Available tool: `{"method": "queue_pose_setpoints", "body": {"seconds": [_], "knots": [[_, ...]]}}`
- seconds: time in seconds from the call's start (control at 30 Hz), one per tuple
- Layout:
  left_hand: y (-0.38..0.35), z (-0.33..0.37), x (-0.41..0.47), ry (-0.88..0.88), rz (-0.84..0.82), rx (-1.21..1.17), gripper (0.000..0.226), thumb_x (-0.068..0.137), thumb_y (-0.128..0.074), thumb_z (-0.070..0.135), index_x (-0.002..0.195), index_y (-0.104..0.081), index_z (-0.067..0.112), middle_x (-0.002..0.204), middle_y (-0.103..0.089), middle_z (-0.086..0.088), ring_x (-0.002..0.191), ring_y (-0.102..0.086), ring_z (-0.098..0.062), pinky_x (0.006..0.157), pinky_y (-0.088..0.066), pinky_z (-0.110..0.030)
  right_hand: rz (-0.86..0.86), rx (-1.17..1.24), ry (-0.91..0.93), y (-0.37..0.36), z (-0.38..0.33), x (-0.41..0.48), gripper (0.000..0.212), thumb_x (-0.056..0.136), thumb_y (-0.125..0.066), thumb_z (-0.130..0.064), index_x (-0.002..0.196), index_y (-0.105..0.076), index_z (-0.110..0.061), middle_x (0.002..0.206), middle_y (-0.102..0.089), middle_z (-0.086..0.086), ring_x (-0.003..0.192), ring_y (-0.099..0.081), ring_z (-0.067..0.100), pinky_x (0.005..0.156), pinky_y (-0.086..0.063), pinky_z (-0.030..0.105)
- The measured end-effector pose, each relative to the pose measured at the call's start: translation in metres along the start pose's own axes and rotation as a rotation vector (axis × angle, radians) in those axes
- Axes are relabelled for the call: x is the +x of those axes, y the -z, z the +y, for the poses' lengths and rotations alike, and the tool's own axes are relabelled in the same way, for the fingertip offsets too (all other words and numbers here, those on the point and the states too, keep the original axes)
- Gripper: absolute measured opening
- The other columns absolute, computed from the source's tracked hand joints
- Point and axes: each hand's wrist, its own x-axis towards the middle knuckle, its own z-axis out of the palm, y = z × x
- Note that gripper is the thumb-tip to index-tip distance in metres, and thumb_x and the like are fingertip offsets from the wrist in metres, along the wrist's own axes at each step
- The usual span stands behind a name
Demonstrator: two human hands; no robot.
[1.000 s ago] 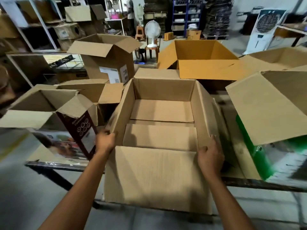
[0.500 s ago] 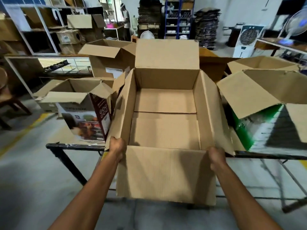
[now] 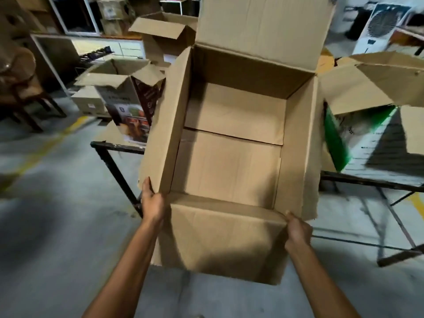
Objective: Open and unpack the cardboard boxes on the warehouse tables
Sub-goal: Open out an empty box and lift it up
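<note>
A large plain cardboard box (image 3: 229, 161) fills the middle of the view, open at the top with nothing inside; its far flap stands up and its near flap hangs down. The box is off the table, over the floor, tilted toward me. My left hand (image 3: 152, 201) grips the box's near left corner. My right hand (image 3: 297, 230) grips the near right corner below the rim.
A black-framed table (image 3: 117, 145) carries an open printed box (image 3: 128, 104) at left and an open green-and-white box (image 3: 367, 125) at right. Another open carton (image 3: 165, 35) stands behind. Shelving lines the back left, a white air cooler (image 3: 380, 26) the back right. Grey concrete floor lies below.
I have pulled the big empty box off the table toward me and lifted it; it now hangs over the floor, and the view has stepped back from the table.
</note>
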Motion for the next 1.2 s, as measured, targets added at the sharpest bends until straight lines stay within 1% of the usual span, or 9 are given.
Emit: {"method": "queue_pose_setpoints", "body": {"seconds": [0.1, 0.27, 0.37, 0.53, 0.63, 0.7, 0.93, 1.03, 1.2], "knots": [[0.019, -0.025, -0.037, 0.038, 0.057, -0.038, 0.052, 0.094, -0.057, 0.0, 0.142, -0.044, 0.012, 0.133, -0.058, -0.013, 0.116, -0.058, -0.028, 0.104, -0.049, -0.045, 0.027, -0.044, 0.061, 0.017, 0.02, -0.011, 0.032, 0.094, -0.065, -0.017, 0.123, -0.061, -0.006, 0.115, -0.062, 0.011, 0.108, -0.058, 0.027, 0.089, -0.042, 0.033], [0.05, -0.065, -0.117, 0.1, 0.187, -0.005, 0.065, 0.093, -0.049, -0.011, 0.153, -0.031, 0.008, 0.146, -0.041, -0.001, 0.131, -0.042, -0.016, 0.11, -0.036, -0.027, -0.039, -0.166, 0.022, 0.059, 0.087, -0.016, 0.028, 0.097, -0.061, -0.029, 0.111, -0.062, -0.005, 0.096, -0.062, 0.009, 0.092, -0.06, 0.026, 0.076, -0.046, 0.034], [0.076, -0.099, -0.158, 0.117, 0.288, 0.026, 0.074, 0.086, -0.039, -0.023, 0.153, -0.03, 0.006, 0.157, -0.033, -0.01, 0.144, -0.033, -0.024, 0.12, -0.027, -0.039, -0.061, -0.196, 0.057, 0.079, 0.117, -0.028, 0.024, 0.097, -0.062, -0.032, 0.102, -0.063, -0.009, 0.095, -0.061, 0.012, 0.09, -0.058, 0.027, 0.076, -0.043, 0.034], [0.121, -0.13, -0.213, 0.197, 0.444, 0.074, 0.071, 0.089, -0.049, -0.009, 0.152, -0.037, 0.021, 0.151, -0.045, -0.002, 0.137, -0.045, -0.023, 0.11, -0.043, -0.049, -0.181, -0.302, 0.057, 0.086, 0.145, -0.051, 0.026, 0.098, -0.06, -0.031, 0.089, -0.058, -0.008, 0.081, -0.054, 0.012, 0.075, -0.053, 0.025, 0.071, -0.043, 0.035], [0.149, -0.136, -0.227, 0.248, 0.561, 0.067, 0.071, 0.086, -0.053, -0.009, 0.15, -0.04, 0.02, 0.148, -0.048, -0.005, 0.132, -0.048, -0.028, 0.105, -0.047, -0.051, -0.279, -0.37, 0.129, 0.068, 0.146, -0.068, 0.036, 0.097, -0.062, -0.03, 0.068, -0.049, -0.013, 0.068, -0.048, 0.008, 0.066, -0.048, 0.025, 0.066, -0.041, 0.034], [0.169, -0.136, -0.235, 0.293, 0.653, 0.044, 0.074, 0.082, -0.053, -0.01, 0.149, -0.041, 0.017, 0.147, -0.048, -0.009, 0.131, -0.047, -0.03, 0.107, -0.045, -0.05, -0.359, -0.48, 0.174, 0.047, 0.141, -0.081, 0.039, 0.097, -0.061, -0.028, 0.065, -0.046, -0.014, 0.067, -0.049, 0.004, 0.064, -0.048, 0.021, 0.063, -0.037, 0.031], [0.25, -0.161, -0.263, 0.413, 0.912, -0.009, 0.065, 0.077, -0.056, -0.011, 0.14, -0.049, 0.003, 0.136, -0.056, -0.017, 0.121, -0.054, -0.037, 0.101, -0.048, -0.051, -0.66, -0.87, 0.396, -0.049, 0.149, -0.143, 0.03, 0.099, -0.057, -0.033, 0.084, -0.06, -0.007, 0.093, -0.066, 0.021, 0.092, -0.063, 0.038, 0.078, -0.051, 0.043], [0.293, -0.169, -0.261, 0.466, 0.961, 0.022, 0.061, 0.077, -0.054, -0.012, 0.137, -0.048, -0.003, 0.134, -0.054, -0.024, 0.119, -0.054, -0.04, 0.099, -0.047, -0.049, -0.778, -1.054, 0.478, -0.096, 0.156, -0.179, 0.029, 0.1, -0.054, -0.03, 0.099, -0.065, -0.003, 0.104, -0.067, 0.021, 0.102, -0.062, 0.038, 0.077, -0.046, 0.036], [0.364, -0.163, -0.223, 0.532, 0.988, 0.121, 0.061, 0.093, -0.051, 0.004, 0.152, -0.035, 0.008, 0.151, -0.042, -0.019, 0.135, -0.043, -0.038, 0.11, -0.037, -0.047, -0.87, -1.159, 0.59, -0.185, 0.182, -0.234, 0.033, 0.099, -0.052, -0.021, 0.113, -0.064, 0.006, 0.122, -0.063, 0.028, 0.114, -0.058, 0.043, 0.088, -0.047, 0.04]]}}
